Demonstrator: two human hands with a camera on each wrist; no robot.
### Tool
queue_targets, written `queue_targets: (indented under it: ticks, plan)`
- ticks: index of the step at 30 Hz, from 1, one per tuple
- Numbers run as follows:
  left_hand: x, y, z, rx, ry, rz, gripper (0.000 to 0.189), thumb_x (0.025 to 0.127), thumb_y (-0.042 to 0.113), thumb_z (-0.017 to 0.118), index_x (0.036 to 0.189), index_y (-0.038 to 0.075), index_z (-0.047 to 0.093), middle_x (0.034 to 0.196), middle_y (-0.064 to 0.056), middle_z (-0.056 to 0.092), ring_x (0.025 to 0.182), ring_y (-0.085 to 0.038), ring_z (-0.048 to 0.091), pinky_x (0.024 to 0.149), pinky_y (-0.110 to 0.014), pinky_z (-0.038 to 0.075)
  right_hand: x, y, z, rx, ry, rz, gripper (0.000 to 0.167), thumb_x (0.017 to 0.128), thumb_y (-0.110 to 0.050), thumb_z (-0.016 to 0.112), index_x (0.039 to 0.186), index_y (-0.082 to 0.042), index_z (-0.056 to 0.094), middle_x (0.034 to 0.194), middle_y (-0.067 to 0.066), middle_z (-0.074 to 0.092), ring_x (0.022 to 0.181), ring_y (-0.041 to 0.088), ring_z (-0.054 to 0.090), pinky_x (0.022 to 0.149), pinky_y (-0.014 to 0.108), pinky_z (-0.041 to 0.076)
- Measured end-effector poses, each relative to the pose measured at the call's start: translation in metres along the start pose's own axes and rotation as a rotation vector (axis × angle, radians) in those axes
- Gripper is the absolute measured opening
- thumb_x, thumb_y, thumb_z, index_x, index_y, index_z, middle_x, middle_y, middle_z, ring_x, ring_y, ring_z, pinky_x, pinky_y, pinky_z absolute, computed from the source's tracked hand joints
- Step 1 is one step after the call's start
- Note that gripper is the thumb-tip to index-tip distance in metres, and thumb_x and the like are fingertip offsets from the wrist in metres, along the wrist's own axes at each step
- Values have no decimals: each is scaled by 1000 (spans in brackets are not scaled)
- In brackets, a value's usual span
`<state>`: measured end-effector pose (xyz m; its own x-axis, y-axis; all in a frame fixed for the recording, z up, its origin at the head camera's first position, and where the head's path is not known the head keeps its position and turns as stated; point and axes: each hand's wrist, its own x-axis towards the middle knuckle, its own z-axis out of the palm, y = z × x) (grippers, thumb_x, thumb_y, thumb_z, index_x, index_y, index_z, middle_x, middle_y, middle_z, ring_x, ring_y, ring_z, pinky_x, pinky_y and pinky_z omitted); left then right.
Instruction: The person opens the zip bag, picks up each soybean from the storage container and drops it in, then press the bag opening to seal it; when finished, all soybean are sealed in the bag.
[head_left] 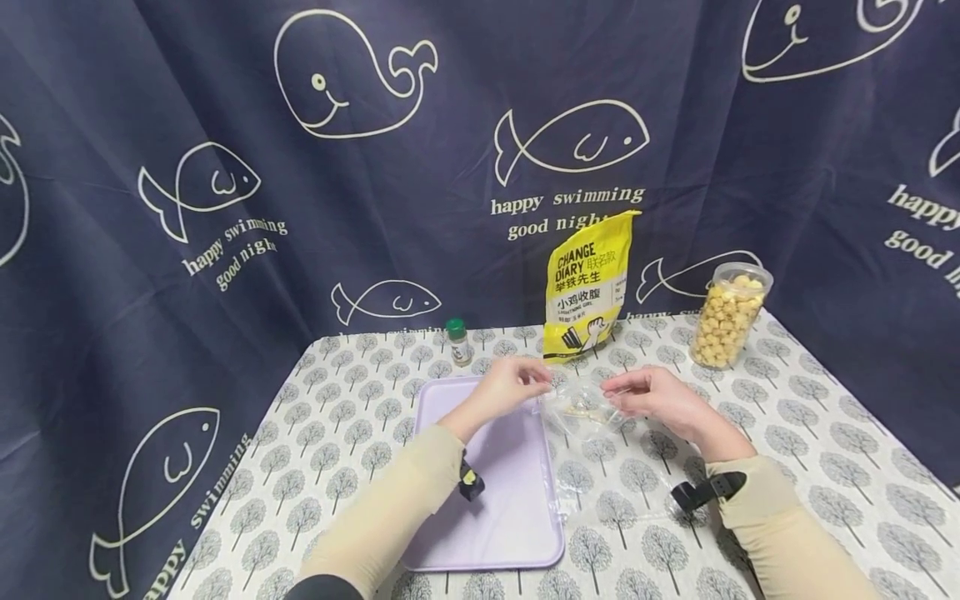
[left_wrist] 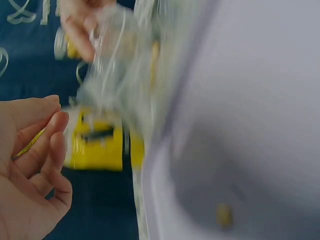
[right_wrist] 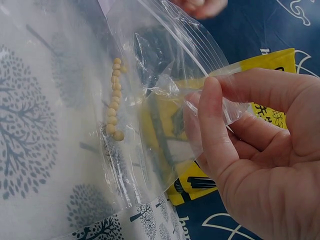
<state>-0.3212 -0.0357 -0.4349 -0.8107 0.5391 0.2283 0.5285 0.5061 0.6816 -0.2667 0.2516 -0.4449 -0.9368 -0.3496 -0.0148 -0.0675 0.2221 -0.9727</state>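
Note:
A clear zip-top plastic bag is held by its mouth between both hands, just right of the lilac tray. My left hand pinches one side of the mouth between thumb and forefinger. On the other side, the right hand pinches the bag's edge beneath its zip strip. Low inside the bag lies a curved row of small round tan balls, seen through the film in the right wrist view. The bag is blurred in the left wrist view.
Behind the hands stands a yellow snack pouch. A clear tub of popcorn is at the back right, and a small green-capped bottle at the back left. In the left wrist view, a small blurred tan thing shows on the tray.

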Motion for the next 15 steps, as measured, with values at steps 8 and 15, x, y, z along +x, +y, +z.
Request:
queue_targets:
  ticks: [8, 15]
  plan:
    - [-42, -54, -55, 69, 118, -153, 8, 88, 14, 80, 96, 15, 77, 91, 6, 72, 86, -12, 64, 79, -32, 54, 1, -2, 0, 7, -18, -8, 43, 92, 4, 67, 130, 20, 53, 121, 34, 62, 93, 22, 71, 84, 35, 59]
    - [-76, -82, -73, 122, 92, -202, 13, 82, 0, 80, 90, 11, 78, 86, 3, 73, 79, -13, 64, 76, -34, 54, 0, -2, 1, 17, -20, -6, 43, 92, 4, 67, 130, 20, 53, 123, 36, 61, 96, 23, 70, 84, 33, 58]
